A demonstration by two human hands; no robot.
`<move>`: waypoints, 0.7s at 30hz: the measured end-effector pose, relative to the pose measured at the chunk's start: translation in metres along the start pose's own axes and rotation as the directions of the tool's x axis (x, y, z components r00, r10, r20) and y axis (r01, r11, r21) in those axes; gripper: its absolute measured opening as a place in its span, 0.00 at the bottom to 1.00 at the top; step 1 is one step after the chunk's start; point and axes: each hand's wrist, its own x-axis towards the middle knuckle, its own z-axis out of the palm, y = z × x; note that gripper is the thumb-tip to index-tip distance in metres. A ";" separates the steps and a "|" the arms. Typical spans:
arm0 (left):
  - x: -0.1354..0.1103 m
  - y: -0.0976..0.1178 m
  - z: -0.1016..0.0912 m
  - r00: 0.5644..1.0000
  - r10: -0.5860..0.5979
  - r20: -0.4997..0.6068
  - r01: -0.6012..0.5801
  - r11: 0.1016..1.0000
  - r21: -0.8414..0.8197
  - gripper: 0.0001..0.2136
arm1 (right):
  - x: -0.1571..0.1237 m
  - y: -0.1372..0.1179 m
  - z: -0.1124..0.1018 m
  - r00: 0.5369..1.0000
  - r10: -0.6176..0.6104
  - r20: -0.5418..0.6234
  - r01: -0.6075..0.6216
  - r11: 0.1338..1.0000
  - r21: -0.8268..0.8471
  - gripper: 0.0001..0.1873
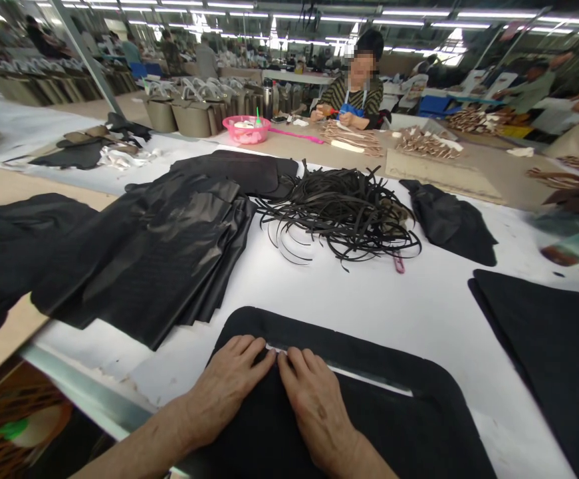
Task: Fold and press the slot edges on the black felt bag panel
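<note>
A black felt-like panel (389, 426) with rounded corners and a long narrow slot lies on the white table (419, 306) right in front of me. My left hand (229, 386) and my right hand (314, 399) rest side by side on it. Their fingertips meet at the left end of the slot and press down on the panel's edge there. The fingers of both hands are bent and held together. No tool shows in either hand.
A stack of black sheets (159, 259) lies to the left and a tangle of black straps (344, 213) sits behind the panel. Another black panel (553, 346) lies at right. A person (359, 93) works across the table near a pink basket (246, 130).
</note>
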 end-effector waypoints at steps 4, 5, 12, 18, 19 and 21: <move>0.000 0.001 -0.001 1.000 0.004 0.028 -0.005 1.000 0.015 0.27 | -0.008 0.007 -0.003 1.000 -0.005 -0.008 0.005 1.000 -0.018 0.21; 0.000 0.001 0.000 1.000 -0.002 0.030 0.002 1.000 0.010 0.27 | -0.010 0.008 -0.003 1.000 0.001 -0.021 -0.002 0.999 -0.032 0.22; -0.003 -0.005 0.010 0.992 -0.065 -0.107 0.057 0.995 -0.084 0.27 | -0.036 0.016 -0.004 0.990 0.031 -0.138 -0.045 0.994 -0.098 0.24; -0.002 -0.010 -0.004 0.973 -0.147 -0.177 0.062 0.908 -0.414 0.19 | -0.046 0.031 -0.023 0.980 0.194 -0.032 -0.196 0.976 -0.091 0.18; -0.001 -0.009 -0.007 0.966 -0.174 -0.194 0.070 0.891 -0.449 0.18 | -0.043 0.032 -0.028 0.975 0.221 -0.014 -0.221 0.973 -0.072 0.17; 0.003 -0.006 -0.012 0.952 -0.211 -0.222 0.082 0.875 -0.478 0.16 | -0.031 0.030 -0.036 0.968 0.252 0.008 -0.252 0.967 -0.024 0.14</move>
